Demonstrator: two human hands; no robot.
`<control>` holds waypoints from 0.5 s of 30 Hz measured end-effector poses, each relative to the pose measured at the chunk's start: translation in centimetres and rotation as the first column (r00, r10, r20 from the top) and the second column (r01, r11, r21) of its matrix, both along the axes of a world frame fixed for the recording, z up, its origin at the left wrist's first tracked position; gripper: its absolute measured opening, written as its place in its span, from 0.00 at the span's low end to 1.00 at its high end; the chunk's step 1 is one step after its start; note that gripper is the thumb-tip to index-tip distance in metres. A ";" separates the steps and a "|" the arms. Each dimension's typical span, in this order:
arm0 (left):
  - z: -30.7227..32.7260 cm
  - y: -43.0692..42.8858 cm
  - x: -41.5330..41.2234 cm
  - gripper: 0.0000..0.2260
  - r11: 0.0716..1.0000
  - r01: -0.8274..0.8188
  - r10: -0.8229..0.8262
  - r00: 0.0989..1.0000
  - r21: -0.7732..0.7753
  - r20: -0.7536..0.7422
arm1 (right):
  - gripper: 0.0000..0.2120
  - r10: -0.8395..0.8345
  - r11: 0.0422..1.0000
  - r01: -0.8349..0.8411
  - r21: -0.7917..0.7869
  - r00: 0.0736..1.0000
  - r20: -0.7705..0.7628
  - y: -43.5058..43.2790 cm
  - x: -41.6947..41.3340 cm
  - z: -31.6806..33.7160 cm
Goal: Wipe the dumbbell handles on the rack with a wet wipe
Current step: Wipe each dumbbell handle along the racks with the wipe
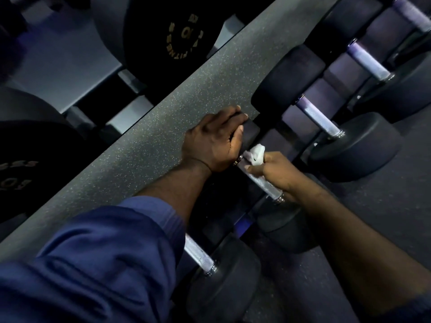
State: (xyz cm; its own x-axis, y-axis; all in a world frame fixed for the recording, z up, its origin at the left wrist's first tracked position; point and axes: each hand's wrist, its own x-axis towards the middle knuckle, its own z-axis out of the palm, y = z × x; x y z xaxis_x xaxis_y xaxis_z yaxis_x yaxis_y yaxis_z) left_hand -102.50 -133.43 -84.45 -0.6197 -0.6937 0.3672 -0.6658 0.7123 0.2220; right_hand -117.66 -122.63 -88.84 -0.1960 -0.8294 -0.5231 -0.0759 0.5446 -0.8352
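Several black dumbbells with knurled silver handles lie in a row on the rack. My left hand (214,138) rests over the far black head (250,134) of the middle dumbbell, fingers curled on it. My right hand (277,170) is closed on a crumpled white wet wipe (255,155), pressed against that dumbbell's silver handle (261,183) near its far end. Its near head (286,227) lies under my right forearm. Other handles show further up the row (319,117) and nearer to me (198,254).
A grey speckled ledge (163,127) runs diagonally beside the rack. Beyond it, large black weight heads with gold lettering (184,38) sit on a lower shelf. More dumbbells (368,61) continue to the upper right. Dark rubber floor (396,194) lies to the right.
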 end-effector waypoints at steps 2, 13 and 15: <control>-0.1 0.0 0.0 0.17 1.000 0.005 -0.005 1.000 -0.006 -0.002 | 0.21 -0.037 0.999 0.044 -0.009 0.920 0.389 0.4 -0.1 1.3; 0.1 0.3 0.2 0.17 0.997 0.004 -0.001 0.999 -0.084 0.035 | 0.18 0.161 0.972 -0.225 -0.075 0.857 -0.489 0.6 -0.5 0.8; 0.1 0.4 0.3 0.18 0.997 0.007 -0.004 0.999 -0.076 0.039 | 0.18 0.236 0.952 -0.306 -0.009 0.753 -0.615 -0.7 0.5 0.8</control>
State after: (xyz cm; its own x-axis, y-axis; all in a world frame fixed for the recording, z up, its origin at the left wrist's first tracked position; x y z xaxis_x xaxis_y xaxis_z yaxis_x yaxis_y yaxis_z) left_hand -102.24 -132.99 -84.33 -0.6380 -0.6614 0.3943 -0.6691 0.7296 0.1413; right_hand -117.18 -123.30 -88.02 -0.1989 -0.9377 -0.2849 -0.7107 0.3382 -0.6169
